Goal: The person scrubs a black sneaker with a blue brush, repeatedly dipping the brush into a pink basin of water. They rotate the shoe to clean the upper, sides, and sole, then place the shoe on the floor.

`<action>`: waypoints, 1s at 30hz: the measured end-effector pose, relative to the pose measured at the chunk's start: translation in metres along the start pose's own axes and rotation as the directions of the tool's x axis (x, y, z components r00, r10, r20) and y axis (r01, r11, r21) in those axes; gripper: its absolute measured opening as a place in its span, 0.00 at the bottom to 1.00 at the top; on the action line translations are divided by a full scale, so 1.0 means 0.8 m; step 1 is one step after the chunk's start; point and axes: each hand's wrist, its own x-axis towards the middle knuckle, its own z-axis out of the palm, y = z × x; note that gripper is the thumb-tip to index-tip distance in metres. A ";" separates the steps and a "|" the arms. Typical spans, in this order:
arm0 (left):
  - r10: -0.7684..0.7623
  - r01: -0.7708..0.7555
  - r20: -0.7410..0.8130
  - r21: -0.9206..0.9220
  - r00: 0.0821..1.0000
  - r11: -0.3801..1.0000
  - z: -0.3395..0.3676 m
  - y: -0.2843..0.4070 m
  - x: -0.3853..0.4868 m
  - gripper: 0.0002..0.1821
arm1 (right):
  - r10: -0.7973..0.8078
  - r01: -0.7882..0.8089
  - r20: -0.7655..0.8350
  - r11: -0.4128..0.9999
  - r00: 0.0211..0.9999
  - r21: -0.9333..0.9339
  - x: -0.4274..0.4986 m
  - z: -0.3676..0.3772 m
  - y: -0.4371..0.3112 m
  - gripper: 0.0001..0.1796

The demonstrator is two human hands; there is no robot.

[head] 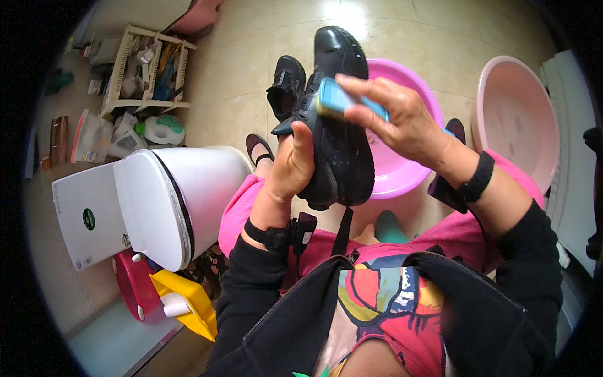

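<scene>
My left hand (294, 162) holds a wet black shoe (346, 155) from its left side, its toe pointing away from me; the fingers are partly hidden by the shoe. Against the shoe's upper, near the laces, lies a blue scrub brush (337, 96) with pale yellow bristles, gripped by my right hand (400, 113). A second black shoe (287, 85) stands on the tiled floor beyond my left hand. Under and to the right of the held shoe is a pink plastic basin (400, 181), partly covered by the shoe and my right arm.
A paler pink basin (480, 108) leans at the right. To the left stand a white toilet (212, 165), a detergent jug (162, 129) and a cream plastic rack (155, 101). A yellow bin (188, 306) and a dark pink bucket (134, 287) are at the lower left.
</scene>
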 end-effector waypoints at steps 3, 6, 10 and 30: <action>0.004 0.005 -0.060 0.151 0.998 0.989 0.003 0.005 -0.001 0.51 | -0.025 0.021 0.106 0.999 0.994 0.040 0.002 -0.003 -0.006 0.24; -0.053 0.058 -0.067 0.070 0.996 0.996 -0.002 0.013 0.002 0.54 | -0.076 0.003 0.481 0.988 0.873 0.151 0.004 -0.012 -0.007 0.24; 0.013 -0.013 -0.044 -0.010 0.999 1.000 0.009 0.013 0.009 0.55 | -0.068 0.066 0.023 0.995 0.997 0.081 0.013 -0.018 -0.006 0.24; 0.175 -0.146 -0.247 0.131 0.953 0.981 -0.006 0.004 0.005 0.48 | -0.037 -0.050 0.273 0.950 0.961 0.308 -0.001 -0.014 0.014 0.21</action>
